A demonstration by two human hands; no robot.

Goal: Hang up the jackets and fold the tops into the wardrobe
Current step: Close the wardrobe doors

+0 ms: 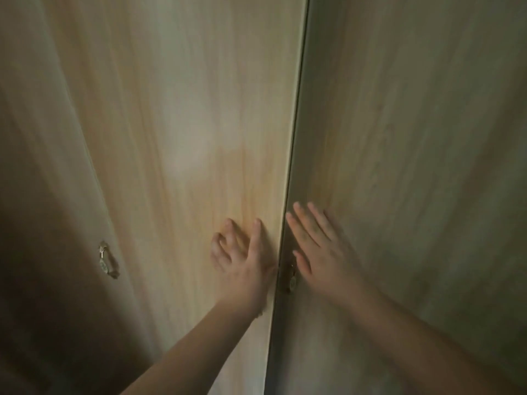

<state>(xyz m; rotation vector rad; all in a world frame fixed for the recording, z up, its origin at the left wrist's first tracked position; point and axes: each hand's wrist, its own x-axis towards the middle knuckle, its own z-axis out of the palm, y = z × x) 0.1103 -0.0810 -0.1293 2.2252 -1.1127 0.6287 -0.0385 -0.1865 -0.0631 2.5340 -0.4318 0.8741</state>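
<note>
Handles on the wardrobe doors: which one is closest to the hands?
The seam handle, which lies directly between the left hand and the right hand. The far-left handle sits well away from both.

Two hands and forearms are in view. The left hand is bare, with short nails visible on the fingertips. The right hand is bare and softened by blur, with pale nails just discernible. Both forearms are bare from wrist to frame edge. Dim light hides finer detail.
</note>
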